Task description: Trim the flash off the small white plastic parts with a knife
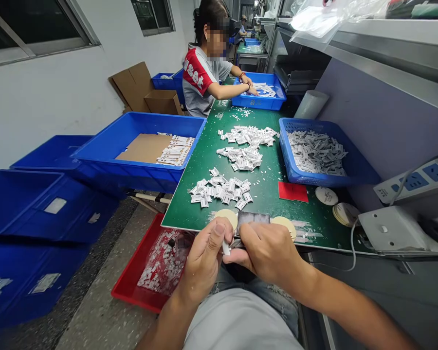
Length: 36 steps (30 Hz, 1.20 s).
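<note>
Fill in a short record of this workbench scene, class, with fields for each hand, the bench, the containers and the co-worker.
Left hand: pinches a small white piece
Right hand: close beside it, above a dark strip
Bench: green top with piles of white pieces
Right of bench: blue tray full of white pieces
Floor: red tray holding white pieces
Co-worker: seated ahead, hands at a blue tray

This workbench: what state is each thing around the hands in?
Left hand: curled, pinching a white piece
Right hand: curled against it, grip hidden
Bench: green, white pieces heaped in three piles
Blue basket: on the bench, full of white pieces
Red tray: on the floor, white pieces inside
Blue crate: beside the bench, cardboard and white strips inside
Co-worker: hands reaching into a second basket
</note>
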{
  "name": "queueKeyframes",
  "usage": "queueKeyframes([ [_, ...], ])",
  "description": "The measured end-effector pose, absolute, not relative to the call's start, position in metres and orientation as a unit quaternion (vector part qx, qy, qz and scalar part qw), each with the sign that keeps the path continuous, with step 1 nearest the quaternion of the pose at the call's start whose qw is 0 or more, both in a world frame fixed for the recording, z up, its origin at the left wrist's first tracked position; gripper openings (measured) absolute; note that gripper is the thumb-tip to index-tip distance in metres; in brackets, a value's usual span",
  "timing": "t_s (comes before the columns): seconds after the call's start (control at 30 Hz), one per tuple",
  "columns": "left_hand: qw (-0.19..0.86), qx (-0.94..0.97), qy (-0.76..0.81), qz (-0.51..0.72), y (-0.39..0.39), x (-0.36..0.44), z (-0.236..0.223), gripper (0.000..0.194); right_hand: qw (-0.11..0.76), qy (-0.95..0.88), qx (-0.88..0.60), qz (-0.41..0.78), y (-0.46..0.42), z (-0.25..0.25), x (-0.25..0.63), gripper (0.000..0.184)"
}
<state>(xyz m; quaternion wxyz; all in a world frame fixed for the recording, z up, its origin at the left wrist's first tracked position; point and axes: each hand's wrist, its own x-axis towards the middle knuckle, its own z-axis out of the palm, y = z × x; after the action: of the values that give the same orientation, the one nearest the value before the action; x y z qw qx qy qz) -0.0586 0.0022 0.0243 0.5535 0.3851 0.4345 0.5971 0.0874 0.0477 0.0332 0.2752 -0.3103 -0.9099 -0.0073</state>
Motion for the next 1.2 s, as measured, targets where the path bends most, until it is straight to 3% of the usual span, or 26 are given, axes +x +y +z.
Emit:
queueKeyframes([
  [0.37, 0.542, 0.413, 0.44, 0.585, 0.008, -0.046, 0.027, 0.035, 0.311, -0.898, -0.31, 0.021, 0.045, 0.027, 0.099, 0.058],
  [0.53, 0.257, 0.643, 0.624, 0.362, 0.068, -0.078, 0.019, 0.043, 0.352, -0.861, -0.325, 0.172, 0.041, 0.008, 0.12, 0.054],
  [0.7, 0.172, 0.693, 0.664, 0.222, 0.165, -0.12, 0.002, 0.036, 0.367, -0.801, -0.397, 0.257, 0.032, -0.013, 0.158, 0.049],
  [0.87, 0.074, 0.691, 0.699, 0.17, 0.252, -0.13, -0.013, 0.034, 0.372, -0.744, -0.461, 0.308, 0.019, -0.031, 0.188, 0.049],
  [1.2, 0.092, 0.723, 0.67, 0.138, 0.308, -0.147, -0.044, 0.033, 0.386, -0.709, -0.504, 0.308, 0.016, -0.04, 0.197, 0.053],
])
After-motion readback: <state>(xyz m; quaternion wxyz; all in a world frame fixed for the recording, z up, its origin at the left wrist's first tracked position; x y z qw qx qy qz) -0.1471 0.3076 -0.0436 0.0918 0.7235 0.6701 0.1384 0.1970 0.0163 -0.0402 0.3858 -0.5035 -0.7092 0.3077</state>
